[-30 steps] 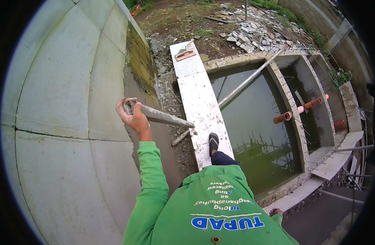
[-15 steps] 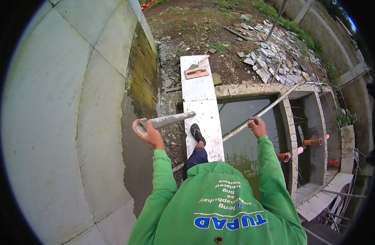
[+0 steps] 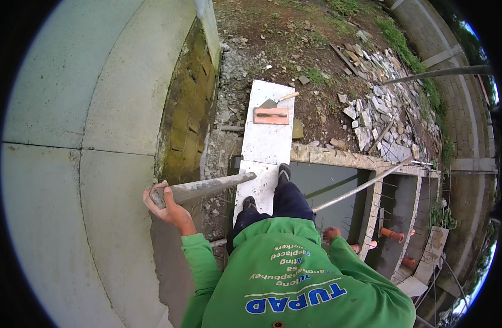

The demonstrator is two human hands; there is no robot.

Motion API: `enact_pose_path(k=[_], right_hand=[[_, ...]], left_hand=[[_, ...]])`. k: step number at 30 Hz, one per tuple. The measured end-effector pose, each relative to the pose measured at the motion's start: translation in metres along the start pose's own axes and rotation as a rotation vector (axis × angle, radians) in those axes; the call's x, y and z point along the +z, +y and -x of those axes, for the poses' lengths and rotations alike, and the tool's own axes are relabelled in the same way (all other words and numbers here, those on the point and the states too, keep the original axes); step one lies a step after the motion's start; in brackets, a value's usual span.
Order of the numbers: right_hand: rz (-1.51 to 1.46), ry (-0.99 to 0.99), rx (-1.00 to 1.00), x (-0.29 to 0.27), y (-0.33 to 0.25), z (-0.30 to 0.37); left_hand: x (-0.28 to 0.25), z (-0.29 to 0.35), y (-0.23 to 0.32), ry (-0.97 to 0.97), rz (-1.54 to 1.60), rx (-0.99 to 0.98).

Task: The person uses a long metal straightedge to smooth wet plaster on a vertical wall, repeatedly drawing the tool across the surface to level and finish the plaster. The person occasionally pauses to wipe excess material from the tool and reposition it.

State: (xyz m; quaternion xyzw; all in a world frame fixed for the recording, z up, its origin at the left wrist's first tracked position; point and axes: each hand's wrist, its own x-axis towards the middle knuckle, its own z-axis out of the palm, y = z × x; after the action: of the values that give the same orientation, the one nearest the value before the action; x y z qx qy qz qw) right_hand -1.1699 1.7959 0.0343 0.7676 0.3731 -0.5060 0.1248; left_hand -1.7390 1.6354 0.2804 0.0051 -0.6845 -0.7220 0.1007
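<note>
My left hand is wrapped round the near end of a long grey, mortar-stained straightedge bar. It is at the left, in front of the wall, and the bar reaches right and slightly up to the white board underfoot. Whether the bar touches the wall or the board, I cannot tell. Low beside my right hip, my right hand is partly covered by the sleeve and body, and its fingers are not clear. Ahead on the board lie an orange plastering float and a pointed trowel with a wooden handle.
Both my feet stand on the narrow board. At its right is a concrete pit holding water, with dividing walls, rebar stubs and orange pipes. A slanting pole crosses it. Broken stone slabs are heaped at the far right.
The left hand has moved left and lower with the bar. My right hand has dropped from over the water to my side. A second foot now shows on the board, and the view has shifted.
</note>
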Motion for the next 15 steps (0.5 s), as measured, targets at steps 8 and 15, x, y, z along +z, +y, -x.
enact_pose_path(k=[8, 15], right_hand=[[1.497, -0.082, -0.537, 0.057, -0.25, -0.308], [1.198, 0.112, -0.709, 0.218, -0.579, -0.466]], left_hand=[[0.004, -0.042, -0.035, 0.331, -0.282, 0.092], [-0.005, -0.017, -0.039, 0.709, -0.843, 0.028]])
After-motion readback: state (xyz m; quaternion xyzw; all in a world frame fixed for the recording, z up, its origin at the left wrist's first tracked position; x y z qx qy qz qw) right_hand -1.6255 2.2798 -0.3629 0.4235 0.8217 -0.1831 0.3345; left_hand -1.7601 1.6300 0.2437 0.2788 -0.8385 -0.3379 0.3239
